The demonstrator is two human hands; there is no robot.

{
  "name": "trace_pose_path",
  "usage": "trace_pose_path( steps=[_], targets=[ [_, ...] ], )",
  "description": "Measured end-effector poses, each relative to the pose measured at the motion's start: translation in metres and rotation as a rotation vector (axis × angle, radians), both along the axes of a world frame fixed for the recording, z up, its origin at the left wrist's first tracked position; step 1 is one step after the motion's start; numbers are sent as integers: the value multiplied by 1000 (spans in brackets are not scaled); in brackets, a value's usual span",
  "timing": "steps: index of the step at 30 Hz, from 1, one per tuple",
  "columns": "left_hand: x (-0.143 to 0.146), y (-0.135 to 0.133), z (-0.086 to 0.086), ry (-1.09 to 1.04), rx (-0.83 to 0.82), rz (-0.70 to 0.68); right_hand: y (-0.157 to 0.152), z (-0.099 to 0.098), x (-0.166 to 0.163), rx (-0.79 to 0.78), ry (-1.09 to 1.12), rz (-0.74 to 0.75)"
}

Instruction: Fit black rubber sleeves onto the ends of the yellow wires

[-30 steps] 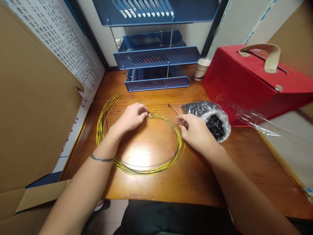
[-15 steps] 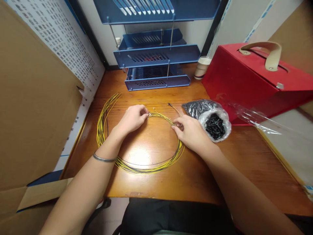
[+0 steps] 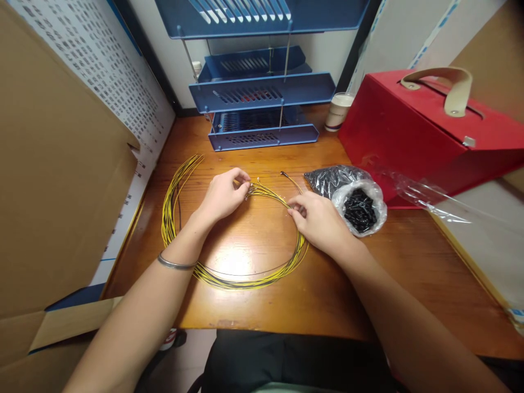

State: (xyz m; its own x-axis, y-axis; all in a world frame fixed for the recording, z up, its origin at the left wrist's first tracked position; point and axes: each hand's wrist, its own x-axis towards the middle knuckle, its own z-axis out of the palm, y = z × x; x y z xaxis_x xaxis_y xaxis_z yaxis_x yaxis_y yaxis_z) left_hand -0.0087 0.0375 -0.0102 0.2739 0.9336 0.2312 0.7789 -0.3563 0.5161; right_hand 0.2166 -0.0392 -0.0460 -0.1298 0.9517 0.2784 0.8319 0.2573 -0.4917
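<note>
A bundle of thin yellow and black wires [image 3: 262, 281] lies in a wide open loop on the wooden table. At the loop's far side, my left hand [image 3: 223, 194] pinches the wire ends, which carry small pale metal tips. My right hand [image 3: 315, 215] has its thumb and fingers closed round the bundle, a short way to the right. One wire with a black tip [image 3: 283, 173] sticks out beyond my right hand. Beside that hand stands an open clear plastic bag [image 3: 380, 210] full of small black pieces [image 3: 360, 211].
A blue tiered tray rack [image 3: 264, 136] stands at the back. To its right are a paper cup [image 3: 339, 112] and a red box [image 3: 401, 147] with a beige handle. Cardboard [image 3: 61, 164] walls the left side. Clear plastic film [image 3: 429, 204] hangs by the red box.
My left hand has shifted very slightly up at the wire ends, and the ends have fanned out a little. My right hand stays in place on the bundle.
</note>
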Motion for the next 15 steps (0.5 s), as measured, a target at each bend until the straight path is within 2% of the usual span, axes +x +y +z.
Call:
trace_pose_path(
  steps=[5,11,15],
  targets=[
    [-6,0,3,-73,-31,-18,-2,3,-2,-16,-36,-8],
    [-3,-3,7,-380,-305,-61,-3,0,-4,58,-1,-8],
    [1,-9,14,-450,-380,-59,0,-4,-7,150,31,48]
  ],
)
